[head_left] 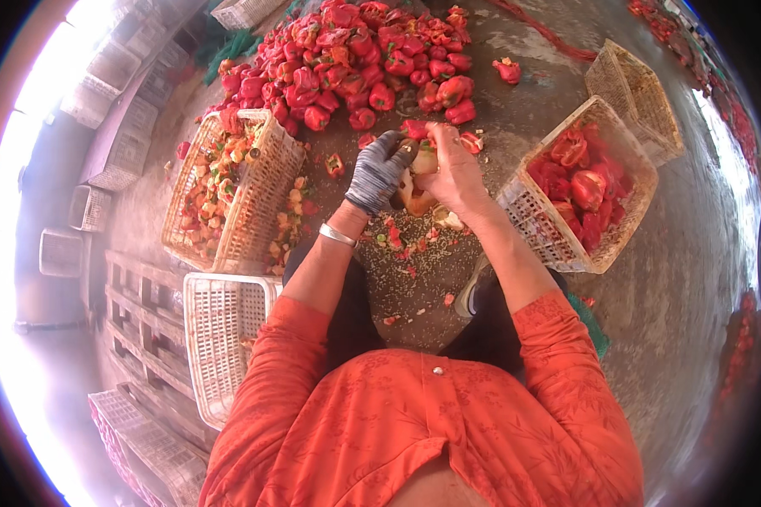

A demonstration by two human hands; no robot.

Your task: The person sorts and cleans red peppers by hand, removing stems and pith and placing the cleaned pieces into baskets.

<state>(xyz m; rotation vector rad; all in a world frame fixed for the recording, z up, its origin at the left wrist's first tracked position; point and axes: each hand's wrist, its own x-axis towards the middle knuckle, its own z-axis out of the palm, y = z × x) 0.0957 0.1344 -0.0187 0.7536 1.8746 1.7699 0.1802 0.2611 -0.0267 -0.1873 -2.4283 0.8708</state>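
My left hand point(379, 176), in a grey striped knit glove, and my bare right hand point(457, 173) meet between my knees and the pepper heap. Both have curled fingers around a red bell pepper point(414, 129), partly hidden by them. Pale pieces show between the hands, above a tan, rounded object point(416, 201) that I cannot make out. Seeds and red and pale scraps point(397, 241) litter the floor below. Just beyond, a big heap of red bell peppers point(347, 63) lies on the floor.
Left of me stands a crate of pepper cores and scraps point(263, 182), with a white crate point(228, 291) nearer. On the right are a crate of red pepper pieces point(626, 232) and another crate point(643, 72) behind it. A wooden pallet point(156, 338) lies far left.
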